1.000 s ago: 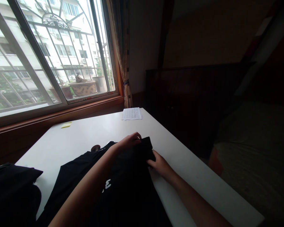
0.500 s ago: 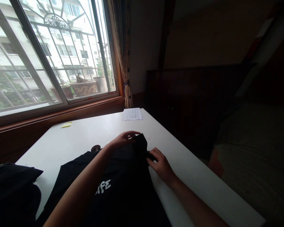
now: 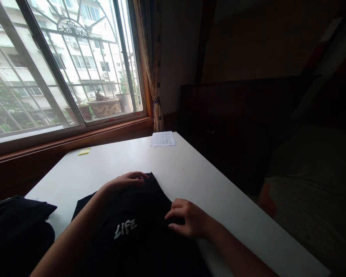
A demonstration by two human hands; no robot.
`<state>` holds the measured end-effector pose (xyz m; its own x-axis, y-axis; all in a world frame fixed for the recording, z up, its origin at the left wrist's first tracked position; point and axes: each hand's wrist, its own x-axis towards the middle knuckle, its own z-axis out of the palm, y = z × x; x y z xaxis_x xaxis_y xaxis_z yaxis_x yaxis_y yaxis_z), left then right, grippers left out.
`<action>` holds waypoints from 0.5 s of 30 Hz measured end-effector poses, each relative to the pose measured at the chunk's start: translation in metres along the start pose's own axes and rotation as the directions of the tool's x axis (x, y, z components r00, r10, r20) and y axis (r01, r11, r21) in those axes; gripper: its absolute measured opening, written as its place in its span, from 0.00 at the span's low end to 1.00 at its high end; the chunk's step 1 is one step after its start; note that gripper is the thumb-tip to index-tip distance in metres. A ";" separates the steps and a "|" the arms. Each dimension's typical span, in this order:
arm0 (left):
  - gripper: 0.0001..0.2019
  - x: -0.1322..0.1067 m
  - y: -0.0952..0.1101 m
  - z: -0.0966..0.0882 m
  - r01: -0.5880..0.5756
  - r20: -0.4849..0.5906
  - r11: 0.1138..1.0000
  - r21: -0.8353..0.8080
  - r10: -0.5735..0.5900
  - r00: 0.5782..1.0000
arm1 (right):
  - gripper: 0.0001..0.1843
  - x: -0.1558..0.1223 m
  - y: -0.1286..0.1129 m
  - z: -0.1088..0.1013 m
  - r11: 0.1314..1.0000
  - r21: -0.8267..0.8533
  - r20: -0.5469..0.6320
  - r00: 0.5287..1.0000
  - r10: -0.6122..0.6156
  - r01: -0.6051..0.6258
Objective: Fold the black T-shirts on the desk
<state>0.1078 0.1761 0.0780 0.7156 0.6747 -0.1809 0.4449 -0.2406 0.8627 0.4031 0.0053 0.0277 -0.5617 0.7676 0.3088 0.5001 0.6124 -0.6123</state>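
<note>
A black T-shirt (image 3: 150,246) with white "LIFE" lettering lies on the white table in front of me. My left hand (image 3: 129,179) rests on its far edge with the fingers stretched out over the cloth, near the top corner. At the shirt's right edge, my right hand (image 3: 187,218) hovers over or lightly touches the fabric. Its fingers are curved and the thumb stands apart from them, with dark cloth behind the gap. My left forearm covers part of the shirt's left side.
More dark clothing (image 3: 17,223) is heaped at the left. Papers (image 3: 163,139) lie at the far corner of the white table (image 3: 219,200), and yellow sticky notes (image 3: 84,151) near the window side. A bed-like surface (image 3: 314,200) stands in shadow at the right.
The raised far right part of the shirt now lies lower and further left. My left hand moved left and nearer; my right hand let go of the edge and came nearer.
</note>
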 end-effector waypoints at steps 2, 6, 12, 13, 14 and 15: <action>0.23 0.013 -0.015 0.007 0.049 -0.117 0.996 0.070 -0.040 0.992 | 0.11 0.000 0.002 -0.002 1.000 0.012 -0.035 0.999 0.026 -0.025; 0.25 0.041 -0.036 0.022 0.098 -0.281 0.983 0.152 -0.052 0.958 | 0.13 -0.004 0.008 -0.012 0.998 -0.012 -0.120 0.991 0.063 -0.065; 0.32 0.063 -0.039 0.031 0.117 -0.333 0.979 0.164 -0.057 0.941 | 0.19 -0.010 0.017 -0.018 0.978 -0.013 -0.045 0.977 0.209 -0.210; 0.33 0.064 -0.037 0.031 0.117 -0.327 0.981 0.157 -0.060 0.943 | 0.19 -0.010 0.019 -0.017 0.974 -0.019 -0.037 0.974 0.223 -0.224; 0.33 0.065 -0.036 0.030 0.119 -0.326 0.982 0.148 -0.065 0.943 | 0.19 -0.009 0.020 -0.015 0.973 -0.029 -0.033 0.973 0.227 -0.228; 0.33 0.066 -0.034 0.031 0.122 -0.327 0.983 0.138 -0.071 0.942 | 0.18 -0.008 0.022 -0.012 0.974 -0.041 -0.035 0.974 0.223 -0.224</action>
<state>0.1566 0.2076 0.0225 0.4665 0.8811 -0.0775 0.5992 -0.2502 0.7605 0.4269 0.0147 0.0208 -0.4125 0.8910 0.1899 0.6399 0.4317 -0.6357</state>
